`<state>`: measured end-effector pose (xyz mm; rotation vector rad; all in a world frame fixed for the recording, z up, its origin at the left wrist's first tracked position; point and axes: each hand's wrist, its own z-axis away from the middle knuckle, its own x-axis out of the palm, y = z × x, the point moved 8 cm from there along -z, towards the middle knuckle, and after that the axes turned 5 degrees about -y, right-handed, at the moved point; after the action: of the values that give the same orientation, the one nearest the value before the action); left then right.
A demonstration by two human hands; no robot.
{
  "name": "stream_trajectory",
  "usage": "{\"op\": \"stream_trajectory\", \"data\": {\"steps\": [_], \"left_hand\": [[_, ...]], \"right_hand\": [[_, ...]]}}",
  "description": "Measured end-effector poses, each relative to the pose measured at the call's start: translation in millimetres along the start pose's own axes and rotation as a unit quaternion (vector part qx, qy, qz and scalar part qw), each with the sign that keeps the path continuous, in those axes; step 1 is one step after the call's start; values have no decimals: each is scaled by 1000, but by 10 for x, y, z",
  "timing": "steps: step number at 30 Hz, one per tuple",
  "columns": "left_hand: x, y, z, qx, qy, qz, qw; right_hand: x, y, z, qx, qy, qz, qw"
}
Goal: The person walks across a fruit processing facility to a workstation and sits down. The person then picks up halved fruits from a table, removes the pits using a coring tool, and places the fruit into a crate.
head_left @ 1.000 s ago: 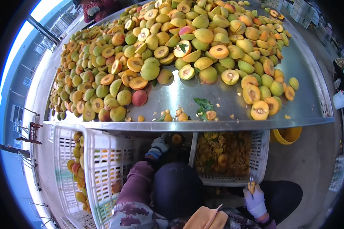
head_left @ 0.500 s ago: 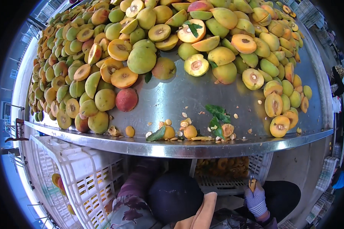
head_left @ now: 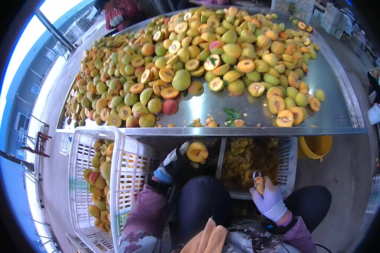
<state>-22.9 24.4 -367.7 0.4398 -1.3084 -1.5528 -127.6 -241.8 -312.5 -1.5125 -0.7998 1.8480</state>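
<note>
My left hand (head_left: 172,162), in a glove with a blue cuff, is closed around a yellow peach half (head_left: 197,152) below the table's front edge. The cut face of the half is turned up, and its middle looks hollowed or torn. My right hand (head_left: 270,203), in a white knit glove, grips a pitting knife (head_left: 259,184) with a wooden handle and a curved metal loop at its tip. That hand is over the near right side of a white crate (head_left: 288,168) holding peach scraps and pits (head_left: 245,158).
A metal table (head_left: 198,105) bears a large heap of whole and halved peaches (head_left: 190,55), with leaves and pits along its front edge. At left stands a tall white crate (head_left: 128,168) of peach pieces. A yellow bucket (head_left: 314,145) is at right. Another person (head_left: 120,12) is at the far left.
The view has shifted, showing more of the far table and the crates. My left hand, hidden before, now shows with a peach half. My right hand appears higher and farther left, still gripping the knife.
</note>
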Motion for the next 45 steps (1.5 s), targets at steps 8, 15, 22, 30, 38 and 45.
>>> {"op": "stream_trajectory", "data": {"steps": [8,15,22,30,38,45], "left_hand": [[1178,895,392,122,-107,71,984],[2081,903,676,205,-57,29,977],[2509,737,670,245,-54,39,967],[2604,410,478,138,-104,202,964],[2034,1048,1046,272,50,-52,960],[705,1707,2892,399,473,-381,687]], "right_hand": [[-525,-860,96,-182,221,-165,944],[-866,-1104,419,-254,272,-158,914],[-1104,-795,643,-283,270,-174,904],[-1267,-230,719,-134,187,-504,832],[-981,458,393,-57,188,-119,973],[-573,484,228,9,94,-216,972]]}}
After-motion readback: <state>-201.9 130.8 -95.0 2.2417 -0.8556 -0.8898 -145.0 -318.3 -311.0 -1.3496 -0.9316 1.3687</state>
